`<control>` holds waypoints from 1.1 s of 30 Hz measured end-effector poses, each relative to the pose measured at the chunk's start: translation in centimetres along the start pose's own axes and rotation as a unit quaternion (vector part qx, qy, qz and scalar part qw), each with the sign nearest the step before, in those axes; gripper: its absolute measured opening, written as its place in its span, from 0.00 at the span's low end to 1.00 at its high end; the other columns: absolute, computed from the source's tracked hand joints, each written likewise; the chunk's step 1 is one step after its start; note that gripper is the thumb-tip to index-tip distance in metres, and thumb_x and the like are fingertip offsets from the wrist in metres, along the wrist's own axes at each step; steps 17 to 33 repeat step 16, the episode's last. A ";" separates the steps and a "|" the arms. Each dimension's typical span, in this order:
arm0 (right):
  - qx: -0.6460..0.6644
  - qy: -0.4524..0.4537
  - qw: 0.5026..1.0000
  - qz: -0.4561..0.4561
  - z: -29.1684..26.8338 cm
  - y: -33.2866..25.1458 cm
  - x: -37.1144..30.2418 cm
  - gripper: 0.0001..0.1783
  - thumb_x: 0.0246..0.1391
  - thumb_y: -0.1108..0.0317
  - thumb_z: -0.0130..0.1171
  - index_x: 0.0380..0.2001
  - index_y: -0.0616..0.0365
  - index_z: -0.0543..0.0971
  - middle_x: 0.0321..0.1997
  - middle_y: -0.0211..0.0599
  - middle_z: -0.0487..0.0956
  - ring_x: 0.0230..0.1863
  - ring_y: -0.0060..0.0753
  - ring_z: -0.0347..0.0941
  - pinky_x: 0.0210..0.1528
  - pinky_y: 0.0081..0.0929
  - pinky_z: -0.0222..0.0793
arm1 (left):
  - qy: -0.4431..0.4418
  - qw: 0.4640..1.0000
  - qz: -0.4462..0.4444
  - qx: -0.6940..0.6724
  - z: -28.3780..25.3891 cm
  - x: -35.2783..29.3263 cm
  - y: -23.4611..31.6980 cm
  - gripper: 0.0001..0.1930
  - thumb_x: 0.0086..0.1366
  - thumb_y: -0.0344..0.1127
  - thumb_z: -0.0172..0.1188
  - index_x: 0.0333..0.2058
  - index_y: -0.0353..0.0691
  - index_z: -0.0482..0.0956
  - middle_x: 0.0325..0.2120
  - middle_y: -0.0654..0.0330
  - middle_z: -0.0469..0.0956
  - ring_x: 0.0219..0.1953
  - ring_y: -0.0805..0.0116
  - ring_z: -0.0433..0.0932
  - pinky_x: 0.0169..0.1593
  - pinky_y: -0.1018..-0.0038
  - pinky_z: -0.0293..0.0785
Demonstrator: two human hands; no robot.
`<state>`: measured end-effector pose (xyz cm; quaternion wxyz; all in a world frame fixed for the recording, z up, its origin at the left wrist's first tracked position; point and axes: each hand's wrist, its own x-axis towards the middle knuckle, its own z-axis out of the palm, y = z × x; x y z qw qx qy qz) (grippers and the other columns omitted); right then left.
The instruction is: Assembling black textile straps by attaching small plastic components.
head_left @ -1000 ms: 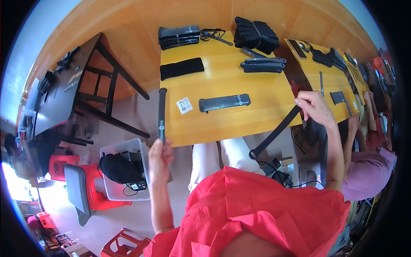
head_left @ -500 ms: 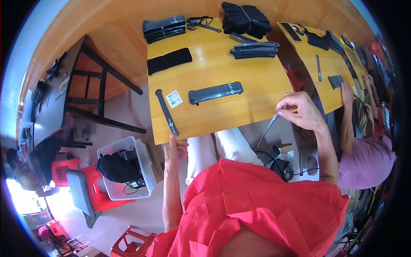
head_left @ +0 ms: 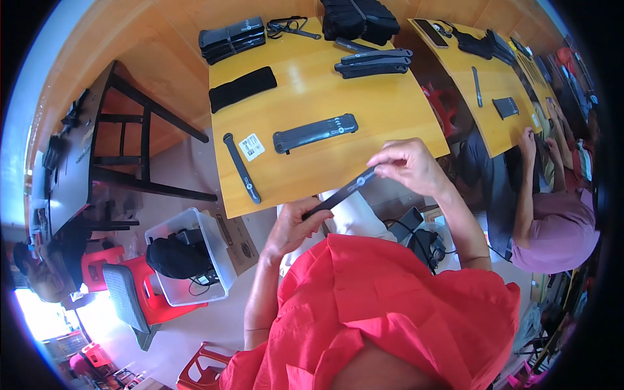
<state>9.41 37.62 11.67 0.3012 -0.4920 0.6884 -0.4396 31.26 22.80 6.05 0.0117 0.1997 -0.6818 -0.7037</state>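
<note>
A dark strap (head_left: 351, 188) with pale printing is stretched at a slant between my hands, just off the table's near edge. My left hand (head_left: 294, 223) is closed on its lower end, and my right hand (head_left: 408, 166) pinches the upper end. On the yellow table (head_left: 318, 177) ahead lies a flat dark band or bundle of straps (head_left: 316, 133) with pale printing. To its left are a small white label (head_left: 252, 147) and another single dark strap (head_left: 242, 169).
Farther back are a black fabric piece (head_left: 243, 89), stacked straps (head_left: 232, 40), more straps (head_left: 374, 63) and a tied black bundle (head_left: 361, 21). A white bin (head_left: 227, 276) stands at left on the floor. A co-worker (head_left: 554, 227) sits at the right-hand table (head_left: 497, 140).
My left hand has left the table edge by the single strap and taken the free end of the hanging strap. My right hand has moved left, and the strap is now stretched out.
</note>
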 end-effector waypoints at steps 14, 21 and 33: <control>0.191 0.145 0.960 0.143 1.6 9.1 2.8 0.06 0.47 0.69 0.62 0.27 0.58 0.77 0.24 0.31 0.78 0.22 0.19 0.74 0.18 0.11 0.61 | 0.295 0.955 0.003 -0.044 -4.3 4.1 -3.0 0.06 0.56 0.31 0.61 0.28 0.33 0.79 0.17 0.66 0.73 0.18 0.81 0.70 0.24 0.84 0.67; 0.203 0.146 0.955 0.159 1.9 10.3 3.5 0.06 0.47 0.69 0.62 0.28 0.59 0.77 0.24 0.31 0.78 0.23 0.19 0.75 0.18 0.12 0.61 | 0.328 0.944 0.003 -0.036 -4.7 5.2 -4.0 0.07 0.54 0.33 0.64 0.28 0.34 0.79 0.15 0.66 0.72 0.16 0.81 0.69 0.22 0.85 0.66; 0.203 0.146 0.955 0.159 1.9 10.3 3.5 0.06 0.47 0.69 0.62 0.28 0.59 0.77 0.24 0.31 0.78 0.23 0.19 0.75 0.18 0.12 0.61 | 0.328 0.944 0.003 -0.036 -4.7 5.2 -4.0 0.07 0.54 0.33 0.64 0.28 0.34 0.79 0.15 0.66 0.72 0.16 0.81 0.69 0.22 0.85 0.66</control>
